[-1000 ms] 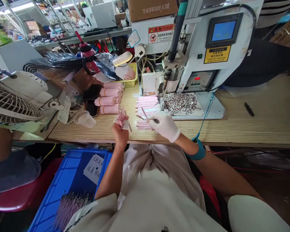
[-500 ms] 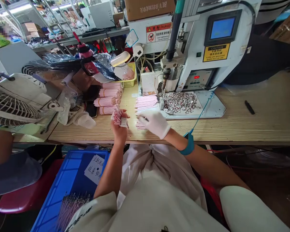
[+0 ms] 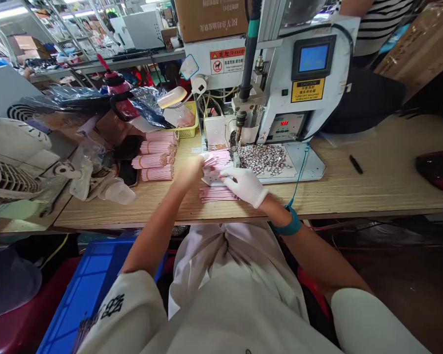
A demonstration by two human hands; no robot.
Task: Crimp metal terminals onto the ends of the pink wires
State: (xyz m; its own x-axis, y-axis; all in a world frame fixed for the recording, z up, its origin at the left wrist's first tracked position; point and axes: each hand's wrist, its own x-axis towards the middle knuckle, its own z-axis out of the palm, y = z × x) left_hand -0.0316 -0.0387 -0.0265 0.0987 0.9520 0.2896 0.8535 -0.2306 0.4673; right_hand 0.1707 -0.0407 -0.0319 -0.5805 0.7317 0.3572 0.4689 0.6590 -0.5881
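Note:
My left hand (image 3: 190, 172), smeared by motion, is at the left end of the pink wires (image 3: 218, 158) in front of the soldering machine; its fingers cannot be made out. My right hand (image 3: 245, 186), in a white glove, is just right of it, thumb and fingers pinched near the wires. What is between them is too small to name. Below lies another row of pink wires (image 3: 217, 194). Small metal-and-white parts (image 3: 264, 160) are heaped right of the machine's tip. Several tied pink bundles (image 3: 153, 161) rest on the left.
The machine (image 3: 317, 105) stands at the back. A yellow basket (image 3: 186, 132), a pink bottle (image 3: 120, 88), a plastic cup (image 3: 118, 191) and a fan (image 3: 13, 162) are on the left. A black pen (image 3: 356, 164) lies right. A blue crate (image 3: 92, 280) is below the table.
My left hand has moved up and right to the upper wires. My right hand remains over the wires, now nearer the machine's tip. The head view has shifted.

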